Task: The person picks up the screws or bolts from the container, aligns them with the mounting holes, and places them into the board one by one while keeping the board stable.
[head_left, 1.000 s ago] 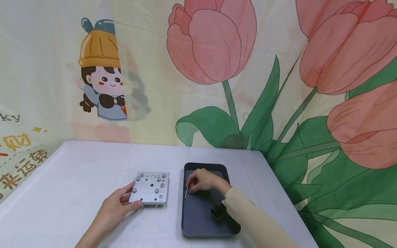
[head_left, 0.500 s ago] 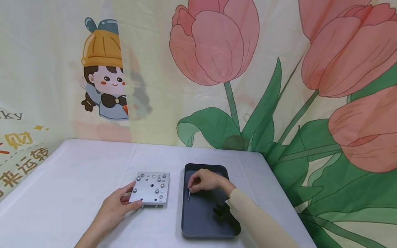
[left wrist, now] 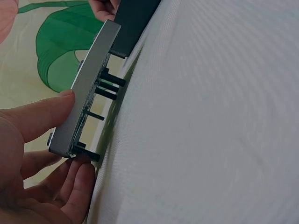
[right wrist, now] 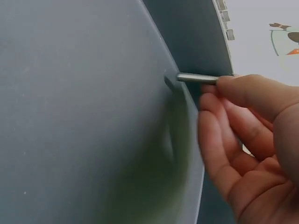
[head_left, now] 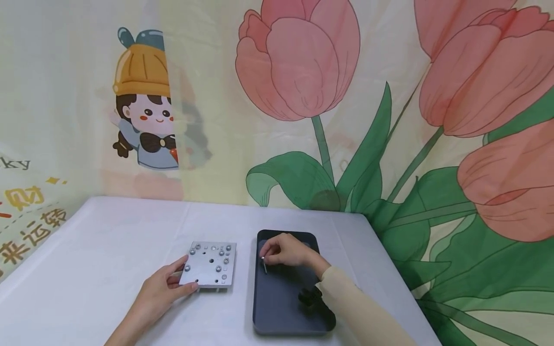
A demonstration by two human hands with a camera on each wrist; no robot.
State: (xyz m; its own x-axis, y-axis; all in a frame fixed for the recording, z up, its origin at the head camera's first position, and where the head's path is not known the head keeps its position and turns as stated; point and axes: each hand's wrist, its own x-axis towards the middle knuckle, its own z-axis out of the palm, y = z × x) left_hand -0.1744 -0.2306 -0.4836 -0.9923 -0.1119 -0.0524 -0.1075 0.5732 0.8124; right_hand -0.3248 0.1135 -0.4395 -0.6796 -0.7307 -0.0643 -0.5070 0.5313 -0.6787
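Observation:
My left hand (head_left: pixel 159 289) grips the lower left edge of a square silver metal plate (head_left: pixel 201 270), thumb on the near side. Screw heads and bare holes dot the plate's top. In the left wrist view several threaded screw ends (left wrist: pixel 112 79) stick out from its underside, above the white cloth. Over the dark tray (head_left: pixel 277 310), my right hand (head_left: pixel 287 251) pinches a thin silver metal pin (head_left: pixel 265 267) between thumb and fingertips. The pin (right wrist: pixel 198 78) looks smooth in the right wrist view, and its free end points out over the tray floor.
A small black object (head_left: pixel 308 297) lies in the tray's right side, partly behind the sleeve (head_left: pixel 346 298). White cloth (head_left: pixel 108 240) covers the table. Behind it hangs a backdrop (head_left: pixel 207 120) printed with tulips and a cartoon figure.
The pin's lower end has swung from pointing down-left to down-right while my right hand stays over the tray's left side. My left hand and the plate hold their place.

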